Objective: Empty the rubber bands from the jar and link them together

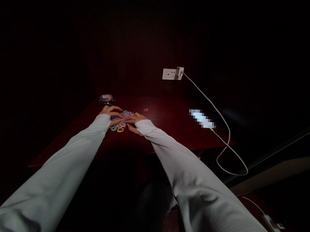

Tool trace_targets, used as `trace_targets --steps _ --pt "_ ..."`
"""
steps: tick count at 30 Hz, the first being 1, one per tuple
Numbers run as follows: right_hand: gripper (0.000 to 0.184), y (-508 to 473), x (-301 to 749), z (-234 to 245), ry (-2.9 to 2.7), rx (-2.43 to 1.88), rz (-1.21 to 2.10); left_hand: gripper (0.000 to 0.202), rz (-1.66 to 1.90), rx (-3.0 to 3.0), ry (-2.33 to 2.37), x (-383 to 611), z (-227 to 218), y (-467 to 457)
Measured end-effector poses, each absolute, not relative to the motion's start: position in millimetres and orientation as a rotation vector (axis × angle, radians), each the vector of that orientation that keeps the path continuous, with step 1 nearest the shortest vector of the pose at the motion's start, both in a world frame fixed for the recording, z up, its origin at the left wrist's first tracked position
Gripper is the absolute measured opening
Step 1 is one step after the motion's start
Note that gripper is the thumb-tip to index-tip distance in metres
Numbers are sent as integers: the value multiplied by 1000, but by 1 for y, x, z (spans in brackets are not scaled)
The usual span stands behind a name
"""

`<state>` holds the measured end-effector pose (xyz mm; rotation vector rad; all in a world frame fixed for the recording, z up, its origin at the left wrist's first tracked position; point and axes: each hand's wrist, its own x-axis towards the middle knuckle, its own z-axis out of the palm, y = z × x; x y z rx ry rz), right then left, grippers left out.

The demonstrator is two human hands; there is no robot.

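Note:
A heap of pastel hair ties (pixel 121 129) lies on the dark red table, in green, yellow, pink and purple. My left hand (pixel 109 111) reaches over the heap's left side, its fingers spread and touching the bands. From the right, my right hand (pixel 134 120) rests against the same heap with its fingers stretched out towards the left hand. No band is plainly gripped in either hand. Fingers cover part of the heap. Beyond the right hand sits a small pink cluster (pixel 146 110), too small to make out in detail.
Behind my left hand stands a clear round container (pixel 106 99) with colourful things inside. A phone (pixel 202 118), blurred out, lies on the table's right (pixel 175 130). Its white cable (pixel 209 100) runs to a charger (pixel 180 72) in the wall socket (pixel 168 74). A power strip (pixel 273 226) is at lower right.

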<state>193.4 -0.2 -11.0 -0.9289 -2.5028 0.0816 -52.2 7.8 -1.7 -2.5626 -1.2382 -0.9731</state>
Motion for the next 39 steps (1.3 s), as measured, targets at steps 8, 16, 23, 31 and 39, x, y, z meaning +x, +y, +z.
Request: trace_targets --steps 8,16,23,31,39 --pt "34 -11 201 -1 -2507 -881 92 27 -1044 -2537 -1235 -49 5 2" --pt "34 -20 204 6 -2469 -900 109 24 -1155 -2435 -1267 -42 9 -2" --pt "36 -24 205 11 -2466 -897 134 23 -1130 -2461 -1314 -41 13 -5" --pt "38 -26 204 12 -2457 -926 123 22 -1149 -2478 -1304 -39 12 -7" --pt "41 -26 204 11 -2478 -925 108 24 -1124 -2511 -1278 -42 11 -3"
